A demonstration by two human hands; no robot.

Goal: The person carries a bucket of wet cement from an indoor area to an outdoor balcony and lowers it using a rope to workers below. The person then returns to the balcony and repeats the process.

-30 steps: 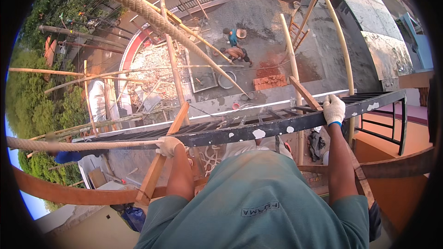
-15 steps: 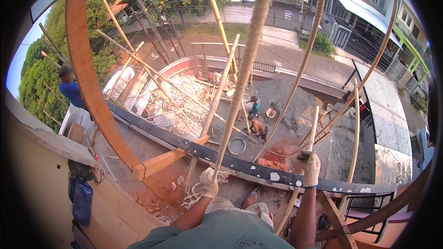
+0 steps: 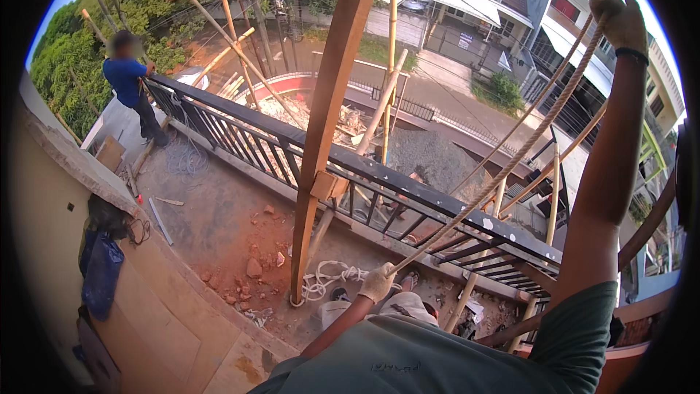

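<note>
A pale work glove covers my left hand (image 3: 378, 282), which is closed around a thick beige rope (image 3: 543, 128) low in front of my body. That rope slants up to the right across the black railing (image 3: 423, 182). My right hand (image 3: 618, 18), gloved too, is raised high at the upper right with its fingers wrapped round rope. A second rope length (image 3: 531, 115) runs beside the first toward the raised hand. Slack loops of pale rope (image 3: 324, 281) lie on the floor beside my left hand, near the foot of an upright wooden beam (image 3: 332, 95).
A person in blue (image 3: 125, 76) stands at the railing, far left. Broken red rubble (image 3: 254, 268) litters the balcony floor. Bamboo poles (image 3: 384, 102) rise beyond the railing, above a grey gravel pile (image 3: 430, 157) well below. A blue bag (image 3: 102, 273) hangs on the left wall.
My right arm has swung up from railing height to high at the upper right. My left hand still grips the rope, which now slants more. The view has shifted and shows more of the balcony.
</note>
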